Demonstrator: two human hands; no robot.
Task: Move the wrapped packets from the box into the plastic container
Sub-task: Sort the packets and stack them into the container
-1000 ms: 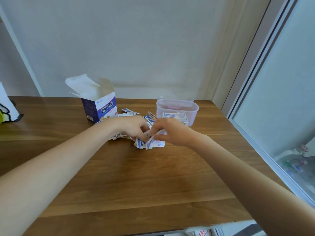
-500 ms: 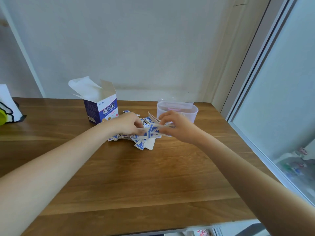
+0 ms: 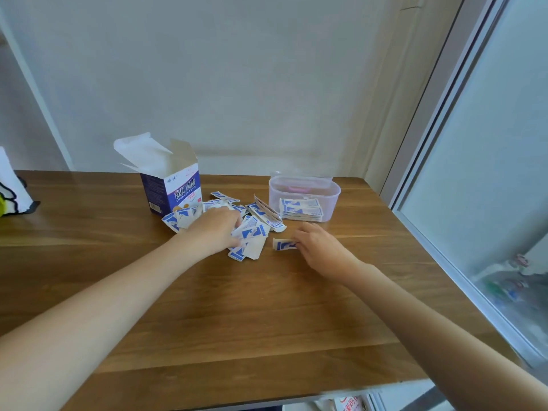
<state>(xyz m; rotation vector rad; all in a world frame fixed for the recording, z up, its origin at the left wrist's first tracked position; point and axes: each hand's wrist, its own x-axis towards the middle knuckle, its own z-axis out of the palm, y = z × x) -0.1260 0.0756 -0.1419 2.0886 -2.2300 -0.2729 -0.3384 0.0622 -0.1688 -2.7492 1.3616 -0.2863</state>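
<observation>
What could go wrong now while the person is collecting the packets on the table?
The right hand pinches only the end of a single packet, so it may slip. The left hand lies on the loose pile; a sweep could scatter packets toward the open box. The plastic container looks light and could be pushed.

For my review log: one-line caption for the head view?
Left hand rests on packet pile; right hand pinches single packet before container.
</observation>
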